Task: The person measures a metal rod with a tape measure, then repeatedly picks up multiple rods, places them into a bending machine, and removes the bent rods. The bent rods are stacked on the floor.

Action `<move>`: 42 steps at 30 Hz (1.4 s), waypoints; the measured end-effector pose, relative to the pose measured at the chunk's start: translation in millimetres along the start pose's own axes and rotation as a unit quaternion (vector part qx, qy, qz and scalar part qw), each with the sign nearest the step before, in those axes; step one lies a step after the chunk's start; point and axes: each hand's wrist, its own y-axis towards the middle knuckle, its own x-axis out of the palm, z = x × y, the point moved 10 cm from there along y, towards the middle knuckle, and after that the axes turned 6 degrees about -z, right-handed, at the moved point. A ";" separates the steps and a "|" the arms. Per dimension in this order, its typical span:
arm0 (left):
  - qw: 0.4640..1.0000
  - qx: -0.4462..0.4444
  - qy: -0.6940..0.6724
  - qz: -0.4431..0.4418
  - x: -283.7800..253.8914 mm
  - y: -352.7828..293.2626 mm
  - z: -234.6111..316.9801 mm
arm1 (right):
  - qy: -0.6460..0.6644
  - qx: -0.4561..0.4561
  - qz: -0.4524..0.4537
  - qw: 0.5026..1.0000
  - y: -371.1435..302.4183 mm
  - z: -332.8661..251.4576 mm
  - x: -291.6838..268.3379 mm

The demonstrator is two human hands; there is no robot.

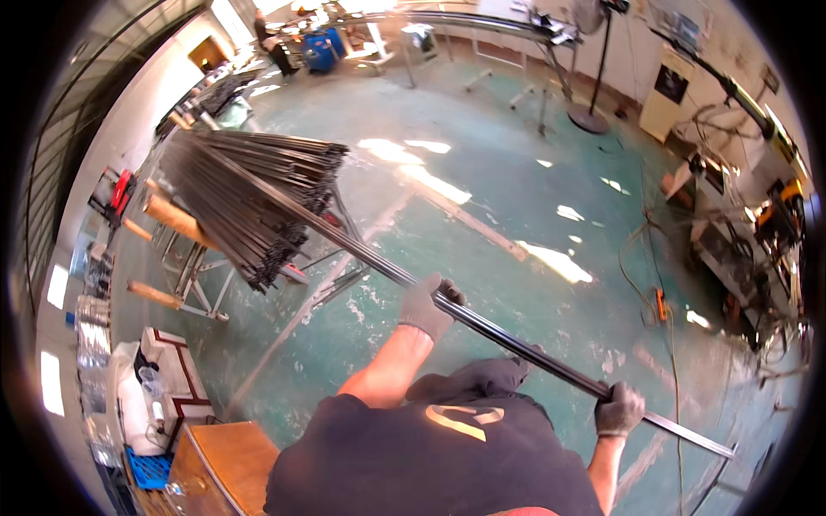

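A long dark metal bar [525, 350] slants across in front of me, from the far left down to the near right. My left hand [428, 308], in a grey glove, is wrapped round it near its middle. Closer to the near end, my gloved right hand [619, 411] grips the same bar, and a shiny end sticks out past it. The bar's far part reaches over a large stack of similar dark metal bars [232, 189], whose ends fan out on a stand. Whether I hold one bar or a pair side by side, I cannot tell.
Metal stands [194, 279] with wooden rollers carry the stack. At the lower left is a brown wooden cabinet [225, 464]. Machinery [731, 249] lines the right side, with an orange-handled cable [661, 305] on the green floor. Another person [274, 47] stands far back, beside a blue container [320, 52].
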 end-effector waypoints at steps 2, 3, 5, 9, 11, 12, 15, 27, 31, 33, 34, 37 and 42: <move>0.991 0.027 0.111 -0.069 18.1 19.1 -30.5 | -0.017 -0.014 0.030 0.999 14.8 52.1 9.2; 0.962 0.068 0.228 -0.131 40.3 18.2 -46.6 | -0.035 -0.017 0.030 0.999 24.6 80.4 10.1; 0.900 0.099 0.379 -0.193 62.3 8.5 -90.0 | -0.032 -0.011 0.021 0.999 34.1 143.5 -2.2; 0.946 0.067 0.294 -0.121 94.8 22.9 -96.3 | -0.067 0.069 -0.009 0.995 41.1 308.2 -22.8; 0.996 -0.027 0.075 -0.050 103.7 25.3 -122.7 | -0.059 0.103 -0.013 0.993 38.1 383.5 -32.6; 0.993 -0.023 0.089 -0.072 118.3 23.0 -133.3 | -0.069 0.155 -0.040 0.985 26.3 433.0 -26.8; 0.981 0.025 0.148 -0.119 167.0 12.7 -158.3 | -0.092 0.213 -0.030 0.972 29.6 499.2 -35.9; 0.959 0.078 0.179 -0.208 344.1 11.0 -367.3 | -0.064 0.365 -0.041 0.928 0.9 763.1 18.5; 0.936 0.067 0.190 -0.288 420.8 18.7 -458.5 | -0.026 0.257 0.008 0.966 92.1 739.9 10.1; 0.931 0.053 0.196 -0.303 462.6 3.6 -518.4 | -0.031 0.239 0.052 0.969 115.8 755.8 -6.4; 0.929 0.046 0.201 -0.309 484.9 -5.9 -549.0 | -0.030 0.260 0.057 0.963 115.2 787.1 -3.8; 0.906 0.054 0.245 -0.341 542.6 -3.3 -607.9 | -0.057 0.337 0.022 0.939 112.2 887.0 -4.7; 0.895 0.008 0.158 -0.418 636.9 32.5 -672.7 | 0.038 0.597 0.043 0.800 96.0 1048.3 -28.1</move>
